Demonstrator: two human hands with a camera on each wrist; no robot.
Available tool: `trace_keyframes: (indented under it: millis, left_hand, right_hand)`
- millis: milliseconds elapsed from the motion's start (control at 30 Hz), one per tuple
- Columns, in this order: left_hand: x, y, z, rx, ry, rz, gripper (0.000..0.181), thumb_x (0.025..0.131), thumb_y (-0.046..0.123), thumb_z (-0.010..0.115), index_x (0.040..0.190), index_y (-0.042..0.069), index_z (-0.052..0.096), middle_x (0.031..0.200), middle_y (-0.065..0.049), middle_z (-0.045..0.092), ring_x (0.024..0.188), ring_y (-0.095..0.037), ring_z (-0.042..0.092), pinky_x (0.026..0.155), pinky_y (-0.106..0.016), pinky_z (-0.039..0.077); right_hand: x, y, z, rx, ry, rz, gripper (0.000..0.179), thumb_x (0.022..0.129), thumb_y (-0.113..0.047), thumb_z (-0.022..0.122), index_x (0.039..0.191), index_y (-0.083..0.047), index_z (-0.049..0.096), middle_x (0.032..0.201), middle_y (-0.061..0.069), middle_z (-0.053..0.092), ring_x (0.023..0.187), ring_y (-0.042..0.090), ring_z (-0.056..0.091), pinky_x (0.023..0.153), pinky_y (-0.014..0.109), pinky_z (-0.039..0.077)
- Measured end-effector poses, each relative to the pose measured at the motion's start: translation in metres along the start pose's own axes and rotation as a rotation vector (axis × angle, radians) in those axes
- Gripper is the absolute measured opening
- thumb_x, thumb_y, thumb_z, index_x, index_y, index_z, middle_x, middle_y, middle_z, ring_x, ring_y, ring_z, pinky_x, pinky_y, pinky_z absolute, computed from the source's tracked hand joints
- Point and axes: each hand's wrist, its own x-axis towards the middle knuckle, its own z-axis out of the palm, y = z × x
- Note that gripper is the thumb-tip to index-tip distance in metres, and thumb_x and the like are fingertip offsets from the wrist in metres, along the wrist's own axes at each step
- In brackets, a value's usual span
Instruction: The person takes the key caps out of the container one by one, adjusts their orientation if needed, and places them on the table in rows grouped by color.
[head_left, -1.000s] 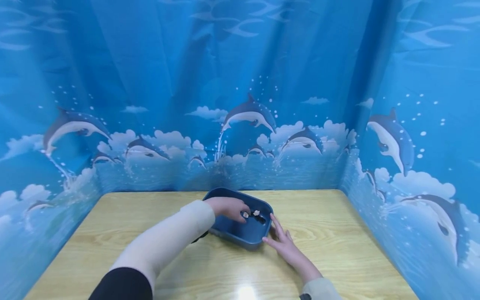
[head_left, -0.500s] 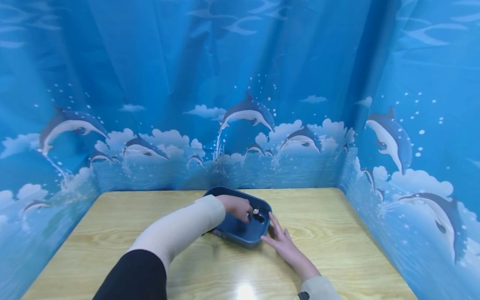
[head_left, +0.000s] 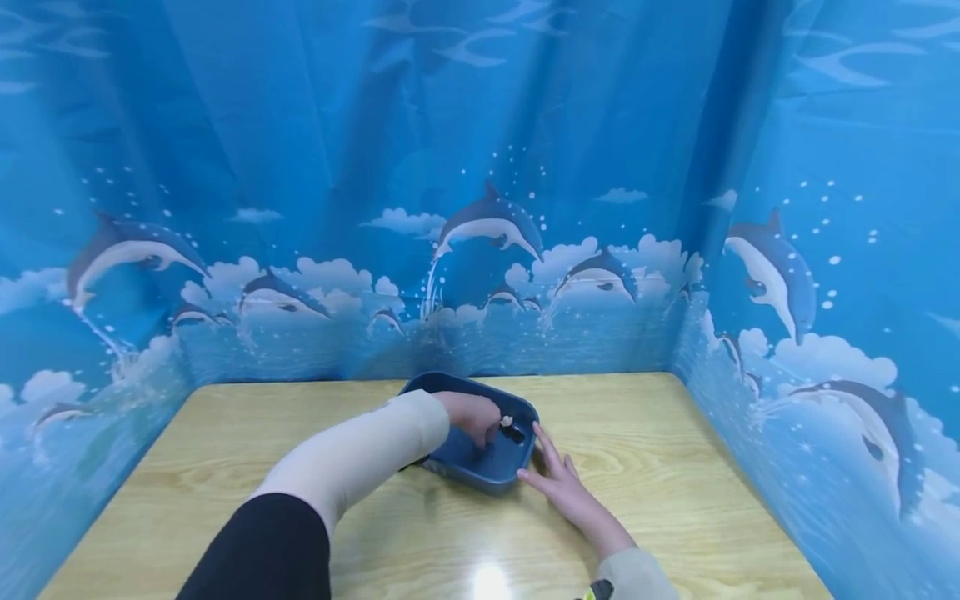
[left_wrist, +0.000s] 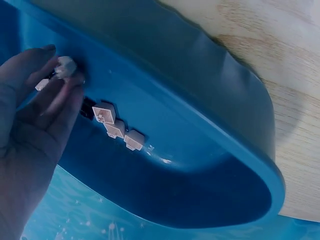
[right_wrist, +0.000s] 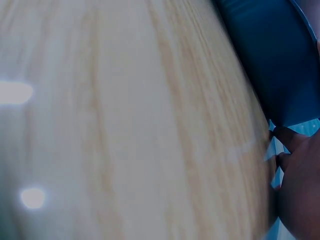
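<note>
Blue dolphin-printed curtains [head_left: 315, 192] stand behind the pale wood-grain worktop [head_left: 660, 483]. Inside the dark-blue oblong tub [head_left: 483, 481] near centre frame, the left hand [head_left: 474, 415] seems to pinch one small, pale, boxy piece [left_wrist: 65, 67] between its fingers; the right hand [head_left: 570, 496] rests spread fingers on the tub. Such piece looks light and stiff, best held by opposite sides.
</note>
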Motion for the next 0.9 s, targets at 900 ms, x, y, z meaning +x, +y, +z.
trace_keyframes:
  millis: [900]
  left_hand:
    - [-0.079,-0.002,0.021,-0.666,0.422,0.122,0.015,0.083,0.004,0.075,0.092,0.015,0.073,0.089,0.01,0.067,0.082,-0.006,0.063,0.073,-0.024,0.054]
  right_hand:
    - [0.0,-0.004,0.0,-0.011,0.015,-0.006,0.085,0.094,-0.042,0.062,0.157,-0.034,0.006,0.155,0.016,0.027,0.141,0.049,-0.014,0.106,0.066,-0.014]
